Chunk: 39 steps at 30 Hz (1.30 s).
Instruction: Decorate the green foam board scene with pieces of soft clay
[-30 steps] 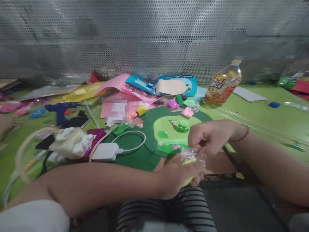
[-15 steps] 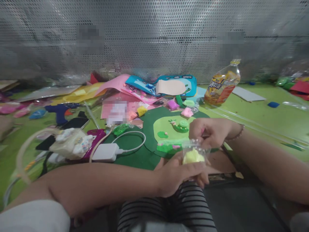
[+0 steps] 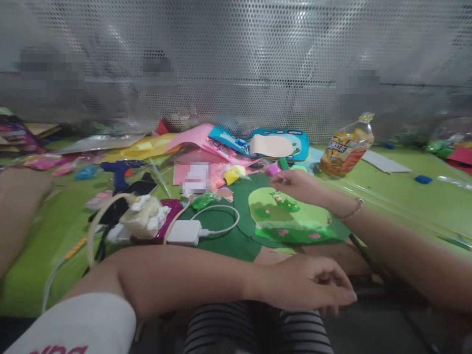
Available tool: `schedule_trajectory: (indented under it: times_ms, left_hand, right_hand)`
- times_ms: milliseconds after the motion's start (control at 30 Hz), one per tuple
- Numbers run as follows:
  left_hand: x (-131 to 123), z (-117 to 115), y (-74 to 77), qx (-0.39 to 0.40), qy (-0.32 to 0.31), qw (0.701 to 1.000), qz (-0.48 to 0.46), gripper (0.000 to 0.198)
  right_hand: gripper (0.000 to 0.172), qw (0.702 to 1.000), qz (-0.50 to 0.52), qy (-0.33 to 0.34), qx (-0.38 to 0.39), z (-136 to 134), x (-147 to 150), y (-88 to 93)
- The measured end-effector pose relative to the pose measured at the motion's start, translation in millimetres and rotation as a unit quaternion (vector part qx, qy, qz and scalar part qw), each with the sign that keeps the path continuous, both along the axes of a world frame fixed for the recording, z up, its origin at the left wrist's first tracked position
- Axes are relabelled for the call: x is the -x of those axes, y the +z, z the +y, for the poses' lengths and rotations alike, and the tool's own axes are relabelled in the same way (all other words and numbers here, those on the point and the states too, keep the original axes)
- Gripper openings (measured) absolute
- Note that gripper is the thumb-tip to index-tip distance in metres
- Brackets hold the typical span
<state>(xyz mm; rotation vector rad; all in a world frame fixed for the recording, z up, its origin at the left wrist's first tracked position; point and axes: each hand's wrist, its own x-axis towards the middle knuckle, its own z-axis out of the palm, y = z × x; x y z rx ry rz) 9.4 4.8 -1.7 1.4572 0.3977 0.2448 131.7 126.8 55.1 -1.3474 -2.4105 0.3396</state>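
My left hand hangs over my striped lap at the table's near edge, palm down, fingers curled together; nothing shows in it. My right hand reaches forward across the light green felt scene, which carries a small green snail figure. Its fingertips are drawn together beside the small clay packets, a purple one and a yellow one. What those fingertips hold is too blurred to tell. The felt scene lies on a dark green felt sheet.
A white charger with cable, a pink phone and a plush pouch lie left. A blue glue gun, coloured foam sheets and a blue pouch sit behind. A juice bottle stands right. Another person's arm is far left.
The clear bag of yellow clay has left my left hand and is out of sight. My right hand moved forward to the packets; my left dropped toward my lap. The view shifted.
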Motion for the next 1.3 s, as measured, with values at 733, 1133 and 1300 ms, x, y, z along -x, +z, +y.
schedule_trajectory:
  times_ms: [733, 1133, 1300]
  left_hand:
    - [-6.9, 6.5, -12.7, 0.132, 0.057, 0.987, -0.075, 0.030]
    - [-8.5, 8.9, -3.3, 0.350, 0.215, 0.892, -0.189, 0.054]
    - [-7.9, 8.5, -2.4, 0.262, 0.258, 0.923, -0.116, 0.047]
  right_hand:
    - [0.033, 0.971, 0.046, 0.182, 0.149, 5.8, 31.3, 45.9]
    - [0.032, 0.907, 0.181, 0.264, 0.275, -29.5, -51.1, -19.5]
    - [0.042, 0.886, 0.233, 0.294, 0.272, -35.2, -52.9, -12.9]
